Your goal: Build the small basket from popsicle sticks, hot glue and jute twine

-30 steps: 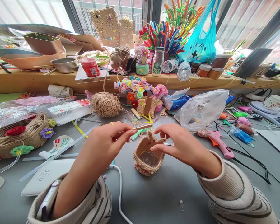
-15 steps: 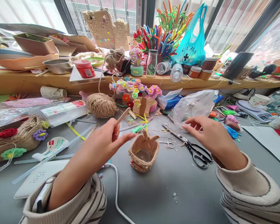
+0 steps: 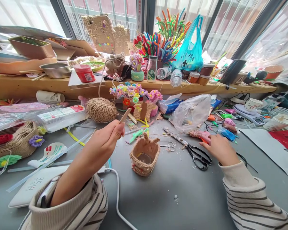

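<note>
My left hand [image 3: 102,140] is closed round a flat wooden craft stick [image 3: 125,115], whose rounded end points up and away from me. My right hand [image 3: 220,148] is wrapped round the back of a pink glue gun [image 3: 199,135] with an orange trigger, its nozzle towards the left. A black cord lies by that hand. Between my hands a small twine-covered basket [image 3: 144,164] stands upright on the table, with two twine-wrapped prongs at its far rim. Black-handled scissors [image 3: 198,156] lie open-bladed beside it, close to my right hand, with small silver scissors [image 3: 169,146] nearer the basket.
A ball of twine [image 3: 102,110], crocheted-looking flowers [image 3: 132,91] and a clear plastic bag [image 3: 192,111] lie behind. At left are a decorated twine basket [image 3: 26,137] and a white power bank [image 3: 36,185] with a white cable [image 3: 117,191]. White paper [image 3: 266,148] lies at right.
My right hand has moved right and down and closed on the pink glue gun, which now shows. My left thumb has folded in against the craft stick. The view has shifted slightly.
</note>
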The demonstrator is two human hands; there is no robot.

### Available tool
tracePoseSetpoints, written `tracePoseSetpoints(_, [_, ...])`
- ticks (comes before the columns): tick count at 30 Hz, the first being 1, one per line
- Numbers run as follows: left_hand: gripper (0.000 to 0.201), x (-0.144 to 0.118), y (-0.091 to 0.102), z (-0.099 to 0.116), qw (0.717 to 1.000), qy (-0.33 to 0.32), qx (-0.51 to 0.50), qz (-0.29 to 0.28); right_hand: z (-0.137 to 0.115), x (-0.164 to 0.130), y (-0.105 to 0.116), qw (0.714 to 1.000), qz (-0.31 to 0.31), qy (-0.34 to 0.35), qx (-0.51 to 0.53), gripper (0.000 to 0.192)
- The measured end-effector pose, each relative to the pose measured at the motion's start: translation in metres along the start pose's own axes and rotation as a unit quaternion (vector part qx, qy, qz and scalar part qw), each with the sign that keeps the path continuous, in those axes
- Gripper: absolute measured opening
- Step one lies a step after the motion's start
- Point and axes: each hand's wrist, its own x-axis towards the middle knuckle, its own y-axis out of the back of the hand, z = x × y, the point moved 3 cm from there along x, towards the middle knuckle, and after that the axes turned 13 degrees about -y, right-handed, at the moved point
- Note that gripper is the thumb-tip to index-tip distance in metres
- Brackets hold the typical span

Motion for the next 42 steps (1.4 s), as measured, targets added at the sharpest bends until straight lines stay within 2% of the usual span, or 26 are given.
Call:
tracePoseSetpoints(4, [0.037,0.001,0.005,0.005,0.998,-0.034,-0.048,0.02,0.006,0.012,-0.012,0.998,-0.019,-0.046,-0.029,0.043])
tracePoseSetpoints(7, [0.033,-0.001,0.008,0.007,0.996,0.007,-0.075,0.056,0.009,0.018,-0.019,0.997,-0.049,-0.046,-0.034,0.039])
tracePoseSetpoints(11, [0.029,-0.004,0.011,0.008,0.992,0.018,-0.037,0.118,0.007,0.023,-0.022,0.996,-0.064,-0.048,-0.025,0.033])
tracePoseSetpoints(14, [0.03,-0.003,0.01,0.006,0.992,-0.005,-0.024,0.121,0.004,0.023,-0.022,0.996,-0.077,-0.051,-0.011,0.029])
tracePoseSetpoints(17, [0.03,-0.003,0.009,0.005,0.991,-0.008,-0.072,0.115,0.007,0.022,-0.021,0.994,-0.09,-0.055,0.009,0.026])
tracePoseSetpoints(20, [0.021,-0.005,0.01,0.009,0.978,0.033,-0.149,0.144,0.019,0.019,-0.016,0.993,-0.081,-0.079,0.038,0.028])
tracePoseSetpoints(23, [0.015,-0.008,0.012,0.015,0.959,0.07,-0.197,0.191,0.039,0.013,-0.002,0.989,-0.053,-0.113,0.076,0.032])
tracePoseSetpoints(27, [0.012,-0.011,0.017,0.02,0.947,0.071,-0.181,0.255,0.066,-0.001,0.026,0.976,-0.011,-0.181,0.117,0.045])
tracePoseSetpoints(30, [0.015,-0.012,0.017,0.023,0.945,0.07,-0.187,0.26,0.079,-0.015,0.049,0.963,0.024,-0.228,0.141,0.059])
tracePoseSetpoints(32, [0.016,-0.012,0.017,0.026,0.942,0.071,-0.201,0.26,0.08,-0.024,0.065,0.95,0.067,-0.258,0.162,0.065])
tracePoseSetpoints(35, [0.011,-0.012,0.014,0.029,0.935,0.063,-0.22,0.272,0.064,-0.032,0.091,0.934,0.134,-0.247,0.221,0.064])
tracePoseSetpoints(40, [0.008,-0.011,0.005,0.022,0.922,0.007,-0.232,0.31,0.003,-0.033,0.136,0.905,0.227,-0.13,0.336,0.043])
tracePoseSetpoints(42, [0.006,-0.011,0.002,0.019,0.923,-0.05,-0.216,0.314,-0.025,-0.035,0.149,0.879,0.27,-0.074,0.386,0.037])
